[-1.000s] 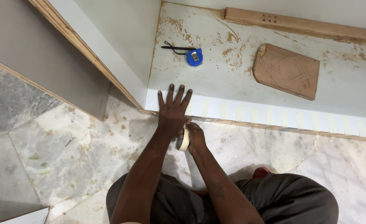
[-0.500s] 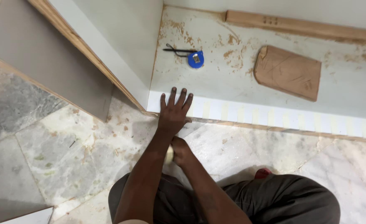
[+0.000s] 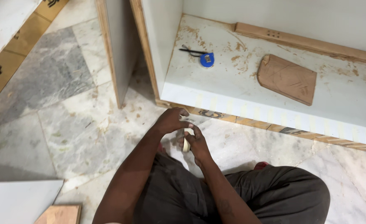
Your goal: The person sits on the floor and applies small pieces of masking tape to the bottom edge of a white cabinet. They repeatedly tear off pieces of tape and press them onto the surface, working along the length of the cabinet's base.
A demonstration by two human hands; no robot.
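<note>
Roll of cream masking tape (image 3: 186, 140) held low over the marble floor (image 3: 79, 124), just in front of the cabinet's front edge (image 3: 274, 120). Pinched by the right hand (image 3: 195, 143), fingers wrapped round the roll. Left hand (image 3: 171, 121) just above and beside it, fingers curled, tips (image 3: 184, 113) pressed together right by the roll; cannot tell if a loose end of tape sits between them. Both hands close together, nearly touching.

Behind them, short strips of the same cream tape (image 3: 249, 111) stuck in a row along that white front edge. Inside the cabinet, on its dusty white bottom board (image 3: 349, 95): a small blue tape measure (image 3: 207, 59) with a black pencil-like stick (image 3: 190, 51) beside it, a flat brown wood piece with a rounded corner (image 3: 287, 79), and a long wooden strip (image 3: 307, 42) along the back. Sawdust scattered about.

Dark trousers (image 3: 282, 195) of the crouching person below the hands. White board (image 3: 17, 201) at the lower left corner.
</note>
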